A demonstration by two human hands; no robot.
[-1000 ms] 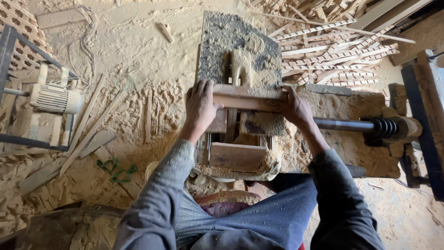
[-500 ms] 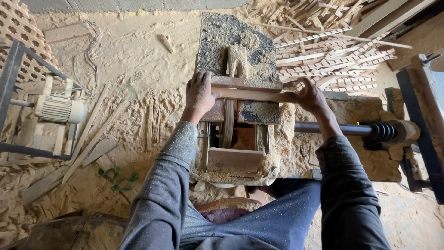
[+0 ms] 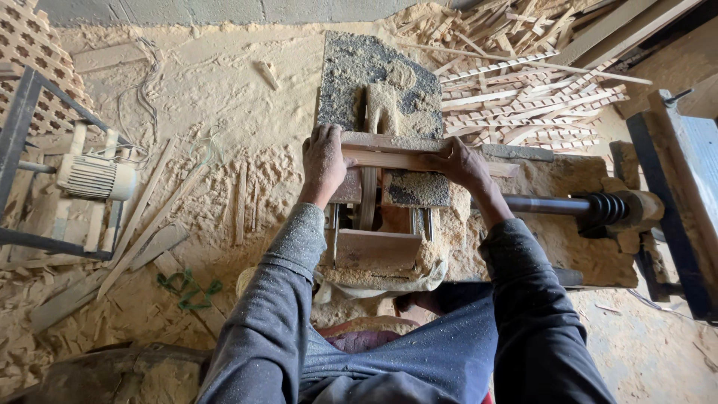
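A short wooden strip lies crosswise on the sawdust-covered saw table, just on the near side of a heap of sawdust. The left hand grips the strip's left end, fingers curled over the top edge, and the right hand clasps it right of the middle, thumb on the near side. Below the strip a dark slot opens in the table, with a narrow upright piece in it and a wooden box-like frame beneath, its rim caked in sawdust. To the right a metal shaft runs to a black coil spring. Beyond lies a pile of notched wooden slats. At the left an electric motor sits in a metal frame, with loose sticks on the sawdust-strewn floor and a green cord nearer.
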